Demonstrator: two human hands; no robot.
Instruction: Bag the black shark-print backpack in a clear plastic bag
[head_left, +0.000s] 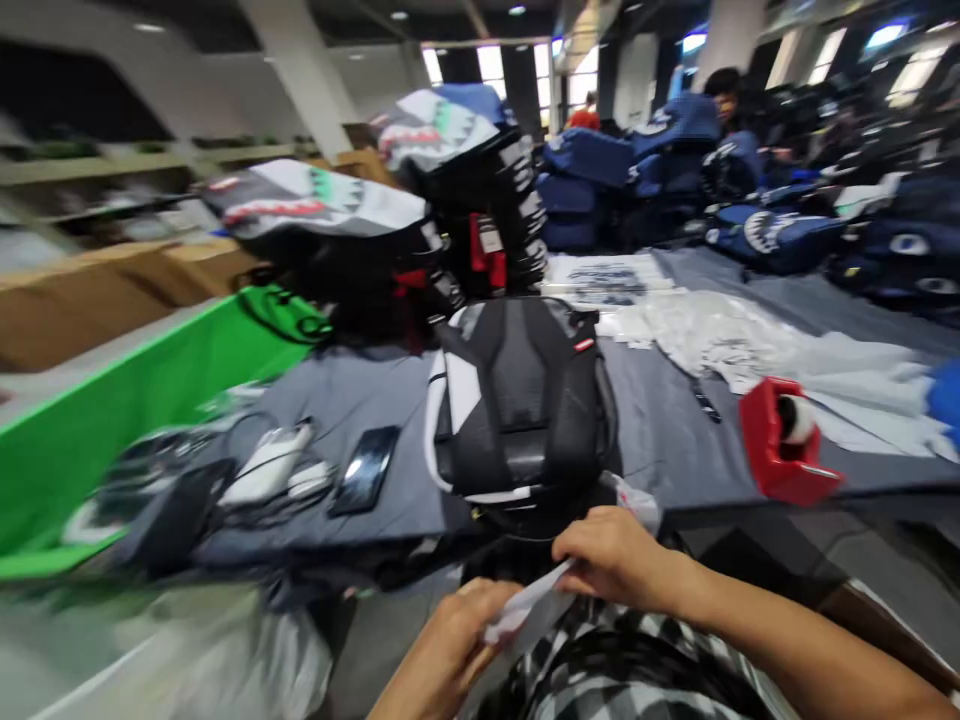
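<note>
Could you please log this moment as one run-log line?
left hand: holds plastic bag | right hand: holds same | black backpack: on table

Both hands meet low in the view, close to the person's own body. The left hand comes up from below with its fingers curled in a pinch, while the right hand sits just above and beside it, knuckles up, fingers bent inward, its bare forearm running off to the lower right.
</note>
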